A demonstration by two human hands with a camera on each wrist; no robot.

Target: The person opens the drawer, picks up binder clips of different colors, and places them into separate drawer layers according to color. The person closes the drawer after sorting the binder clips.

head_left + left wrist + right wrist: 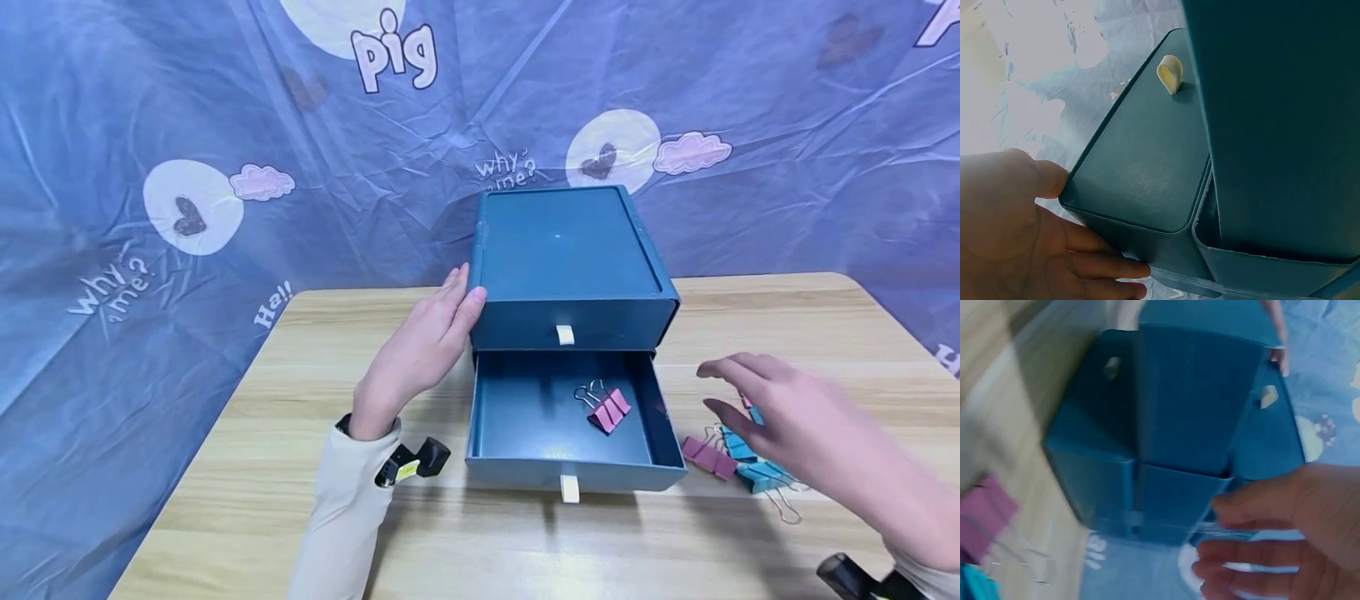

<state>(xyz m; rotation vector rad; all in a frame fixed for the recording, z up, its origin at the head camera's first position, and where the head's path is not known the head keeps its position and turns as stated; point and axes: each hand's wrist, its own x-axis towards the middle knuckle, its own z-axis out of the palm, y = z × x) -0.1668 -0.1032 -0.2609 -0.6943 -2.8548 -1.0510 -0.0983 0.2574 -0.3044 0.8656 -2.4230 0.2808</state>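
Note:
My left hand [420, 342] rests along the left side of a blue desktop drawer unit [566, 242], thumb at its upper front corner. In the left wrist view, the fingers lie straight along the unit's side. A drawer [525, 408] below the top one is pulled out, and a pink binder clip [609, 410] lies in it. My right hand [802, 425] hovers right of that drawer, over loose binder clips, its fingers apart and nothing between them. Beneath it lie a pink binder clip [708, 457] and teal binder clips [765, 477], partly hidden by the hand.
The top drawer, with its white pull tab [566, 335], is closed. Another closed drawer [1091, 406] with a tab shows in the right wrist view. Everything stands on a wooden table [300, 467], with a printed blue cloth [360, 208] hanging behind it.

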